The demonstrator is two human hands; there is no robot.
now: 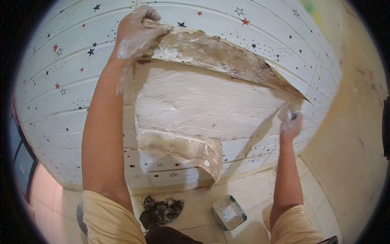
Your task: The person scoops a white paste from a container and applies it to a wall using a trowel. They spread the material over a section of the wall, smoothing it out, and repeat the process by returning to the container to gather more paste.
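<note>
My left hand [140, 34], dusted with white, grips the upper edge of a peeled flap of star-printed wall covering [215, 53]. The flap folds outward and shows its brown, stained back. Below it a bare patch of wall [195, 101] is spread with white, streaky paste. At the patch's right end my right hand [291, 124], also white with paste, is closed around the dark handle of a putty knife [286, 110]. Its pale blade is small and partly hidden. A second flap [178, 148] hangs down below the patch, its tip curling near the floor.
The wall covering [73, 97] has white plank lines with red and black stars. On the tiled floor [199, 232] lie a dark crumpled cloth or bag [160, 212] and a square tub [229, 212] smeared with white. A stained beige wall [357, 134] meets the corner at right.
</note>
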